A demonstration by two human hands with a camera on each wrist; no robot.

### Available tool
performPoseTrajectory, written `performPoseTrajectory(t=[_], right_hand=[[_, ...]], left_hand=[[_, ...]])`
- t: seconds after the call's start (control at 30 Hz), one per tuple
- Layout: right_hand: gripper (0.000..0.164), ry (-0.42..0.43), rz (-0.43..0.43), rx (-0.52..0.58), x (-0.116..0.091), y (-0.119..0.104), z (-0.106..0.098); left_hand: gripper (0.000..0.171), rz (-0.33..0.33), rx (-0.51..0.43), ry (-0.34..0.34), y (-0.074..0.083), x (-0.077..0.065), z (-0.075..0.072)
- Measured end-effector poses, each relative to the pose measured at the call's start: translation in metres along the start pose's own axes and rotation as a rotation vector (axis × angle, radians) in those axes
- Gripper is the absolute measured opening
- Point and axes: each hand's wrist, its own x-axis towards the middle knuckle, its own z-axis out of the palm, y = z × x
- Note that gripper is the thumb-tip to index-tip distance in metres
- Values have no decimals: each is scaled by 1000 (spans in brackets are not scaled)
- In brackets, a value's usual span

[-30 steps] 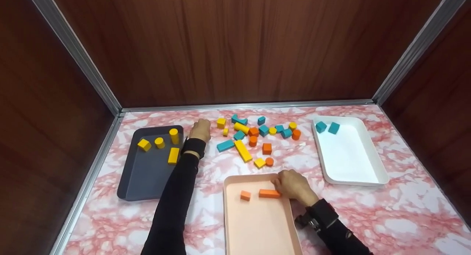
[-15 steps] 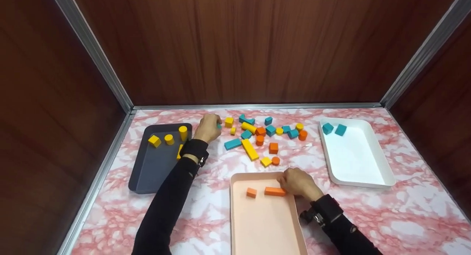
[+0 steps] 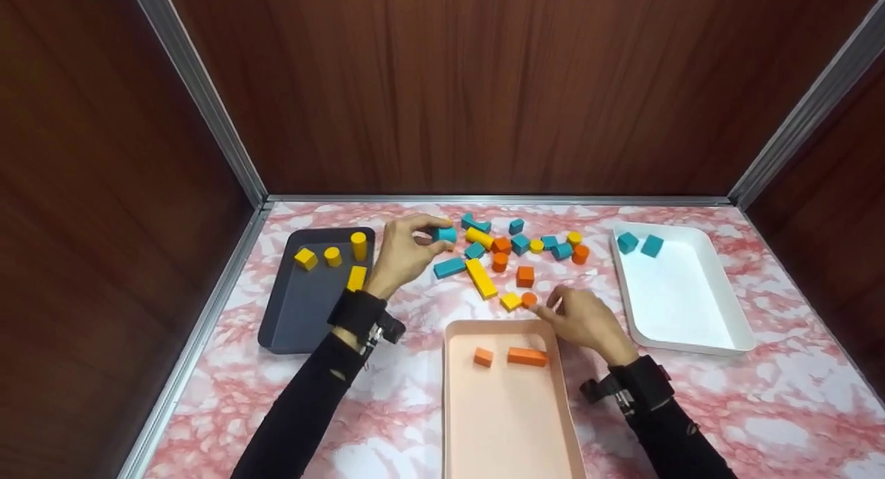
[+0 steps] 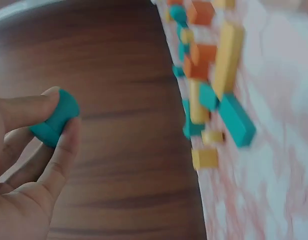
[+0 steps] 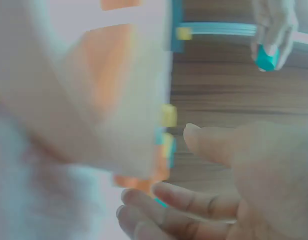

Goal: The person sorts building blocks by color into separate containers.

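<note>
Left of the peach tray (image 3: 511,424), the dark tray (image 3: 297,320) has four yellow blocks (image 3: 332,256); the left hand (image 3: 404,251) pinches a teal piece (image 3: 444,236). Beyond the peach tray, most blocks remain as loose blocks (image 3: 481,278), seemingly early progress; inside, two orange blocks (image 3: 527,357). Rightward: the right hand (image 3: 588,320), spread; the white tray (image 3: 677,292), two teal blocks (image 3: 652,245).

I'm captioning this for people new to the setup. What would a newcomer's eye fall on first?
Probably the bright yellow, orange and teal blocks scattered across the middle of the table. Next, the left hand, pinching a teal piece at their left end. Then the dark tray at left, the peach tray in front and the white tray at right.
</note>
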Motion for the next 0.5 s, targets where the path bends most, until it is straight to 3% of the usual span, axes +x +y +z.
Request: performPoseTrajectory(t=[0.13,0.27,0.37,0.5], right_hand=[[45,50,-140,184,-2,-19,-17],[45,4,-230,488,-5,-42,-27],[46,-30,-256,697,-9,-56,-30],[45,-22,-252,816,-13,-66,-30]], left_hand=[[31,71,-151,5,22,-16,14],[30,162,-262,-27,45,-31,28],[26,231,-291,-42,64,-42,35],[24,282,-287,-44,81,-55,41]])
